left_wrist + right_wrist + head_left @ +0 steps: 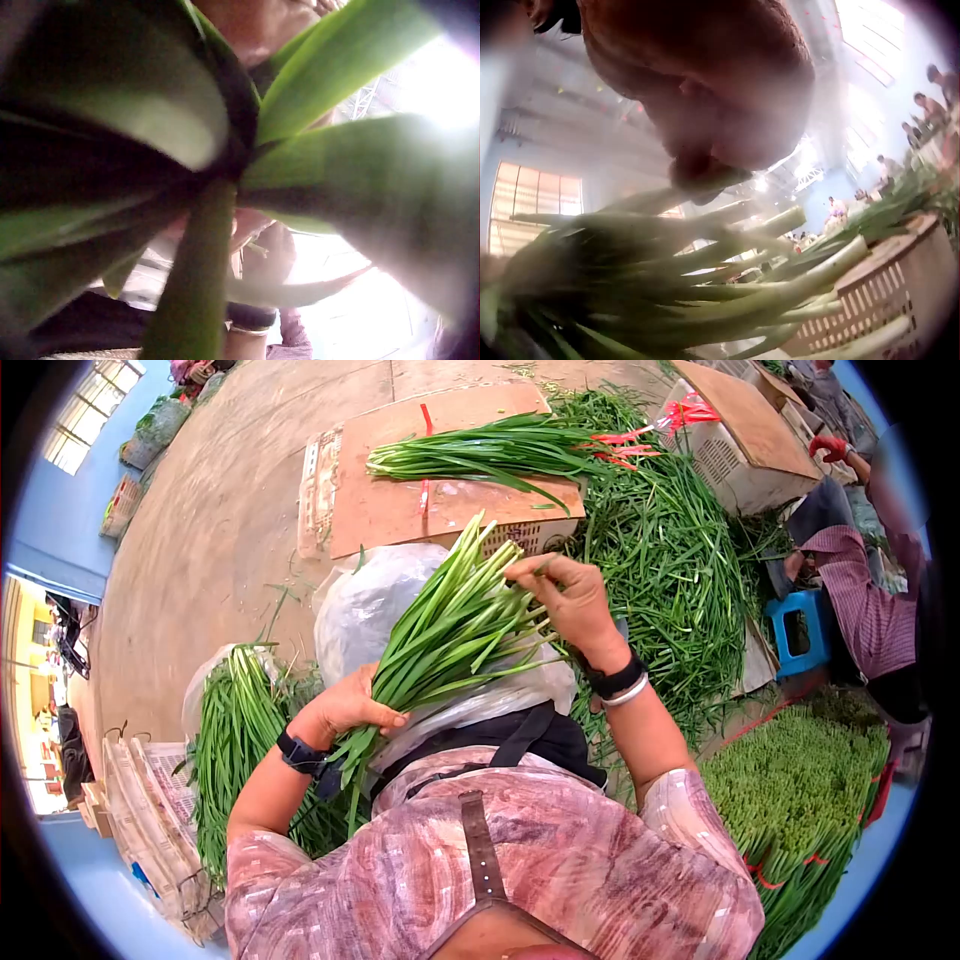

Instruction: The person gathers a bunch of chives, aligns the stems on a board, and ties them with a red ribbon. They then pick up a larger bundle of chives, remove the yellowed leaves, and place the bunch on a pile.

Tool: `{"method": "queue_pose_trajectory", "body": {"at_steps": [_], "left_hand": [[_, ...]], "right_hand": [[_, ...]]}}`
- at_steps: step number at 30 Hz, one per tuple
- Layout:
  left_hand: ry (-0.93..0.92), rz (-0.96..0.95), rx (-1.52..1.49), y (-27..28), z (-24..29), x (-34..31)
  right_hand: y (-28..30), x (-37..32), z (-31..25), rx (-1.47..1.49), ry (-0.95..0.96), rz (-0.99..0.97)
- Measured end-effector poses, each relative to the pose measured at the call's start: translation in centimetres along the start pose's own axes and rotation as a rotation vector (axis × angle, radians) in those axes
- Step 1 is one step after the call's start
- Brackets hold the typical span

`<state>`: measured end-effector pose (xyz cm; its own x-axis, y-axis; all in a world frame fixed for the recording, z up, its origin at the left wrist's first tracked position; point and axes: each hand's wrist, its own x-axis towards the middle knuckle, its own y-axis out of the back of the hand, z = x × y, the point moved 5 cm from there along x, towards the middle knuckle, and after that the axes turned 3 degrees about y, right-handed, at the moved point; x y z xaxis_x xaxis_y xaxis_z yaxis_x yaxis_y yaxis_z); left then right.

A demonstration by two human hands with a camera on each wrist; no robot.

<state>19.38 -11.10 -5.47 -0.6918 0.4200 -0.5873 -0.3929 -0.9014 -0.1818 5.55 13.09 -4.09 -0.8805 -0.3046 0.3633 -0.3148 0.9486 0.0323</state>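
While gripping the leafy bunch point(425, 635) in left fingers point(388, 717), nearside of the board-topped crate point(380, 515) | pinching at the stalk ends point(508, 550) with right fingers point(548, 567) | possibly risking splayed or snapped stalks, through tugging against too loose a hold

Free floor point(200, 550) lies left; the board-topped crate point(365, 515) blocks ahead.

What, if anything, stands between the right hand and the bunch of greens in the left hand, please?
Nothing visible does: in the head view, the right hand is at the pale ends of the bunch of greens, while the left hand grips its leafy part.
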Motion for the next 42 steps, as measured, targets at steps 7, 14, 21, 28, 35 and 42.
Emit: {"method": "queue_pose_trajectory", "body": {"at_steps": [7,14,21,28,35,42], "left_hand": [[-0.020,-0.019,0.067,0.8,-0.8,0.6],[-0.071,0.040,0.191,0.4,0.0,0.6],[-0.188,0.227,0.492,-1.2,3.9,-1.7],[-0.184,0.218,0.457,-0.7,3.0,-1.0],[-0.208,0.203,0.466,-0.3,2.7,-0.7],[-0.255,0.372,0.833,-0.3,3.1,-1.2]], "right_hand": [[7.3,0.8,3.4,0.211,-0.350,0.287],[1.9,1.8,1.0,0.120,-0.259,-0.051],[-0.7,1.6,-2.4,0.369,-0.310,0.095],[0.9,0.4,-1.6,0.286,-0.389,-0.109],[5.3,0.8,-1.0,-0.096,-0.188,0.003],[3.5,1.1,-0.3,0.341,-0.505,-0.017]]}}
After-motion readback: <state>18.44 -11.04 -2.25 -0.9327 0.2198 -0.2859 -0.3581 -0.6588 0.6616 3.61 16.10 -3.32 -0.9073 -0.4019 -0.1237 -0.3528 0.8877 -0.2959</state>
